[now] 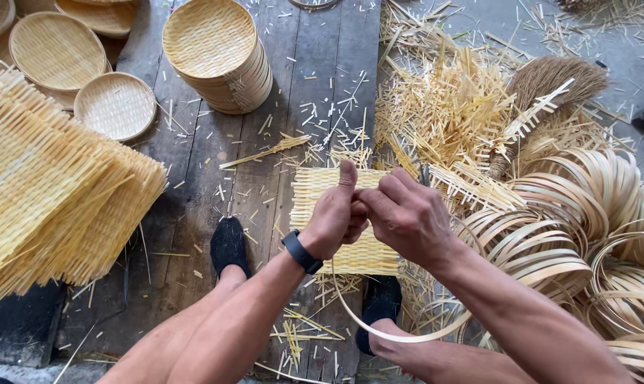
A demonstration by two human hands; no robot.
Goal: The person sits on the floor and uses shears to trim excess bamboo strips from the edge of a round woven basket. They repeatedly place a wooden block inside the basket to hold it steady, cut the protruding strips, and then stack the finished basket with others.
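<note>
My left hand (334, 213) and my right hand (405, 215) meet over a square woven bamboo mat (313, 186) that lies on the dark wooden planks. Both hands pinch the ends of a thin bent bamboo strip (400, 336), which loops down toward my knees in a ring. My left thumb points up, and a black band sits on that wrist. My two feet in black socks rest on the planks, the left one (229, 245) beside the mat and the right one (380, 302) below it.
A stack of round woven trays (217, 53) stands at the top centre, with more trays (115, 105) at the top left. A pile of flat woven mats (51, 192) fills the left. Coiled bamboo hoops (592, 235), cut scraps (443, 107) and a brush (550, 78) lie at the right.
</note>
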